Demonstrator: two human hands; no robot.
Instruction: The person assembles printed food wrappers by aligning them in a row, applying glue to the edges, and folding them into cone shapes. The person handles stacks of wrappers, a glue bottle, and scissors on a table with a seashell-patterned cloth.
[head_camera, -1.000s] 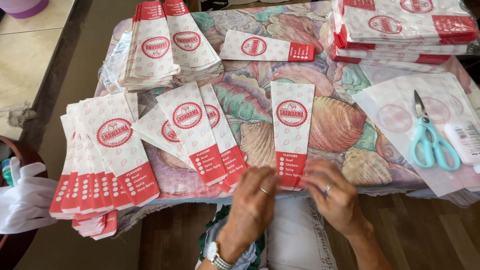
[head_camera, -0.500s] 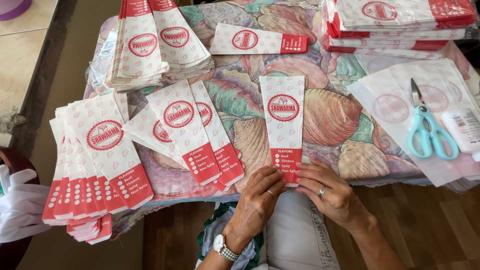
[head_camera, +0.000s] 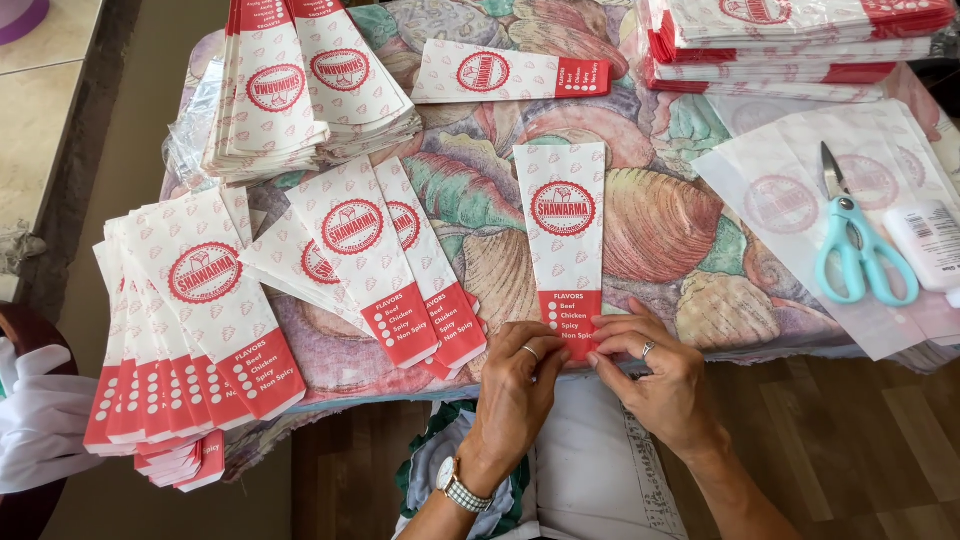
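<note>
While pinching red bottom edge of one paper sleeve, both hands' fingers narrow; folded stacks left, unfolded pile remaining.

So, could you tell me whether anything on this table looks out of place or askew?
Mostly tidy. One paper bag lies sideways at the far edge, while the bag under the left hand and right hand lies lengthwise. The fanned row of bags overhangs the table's near left edge.
</note>
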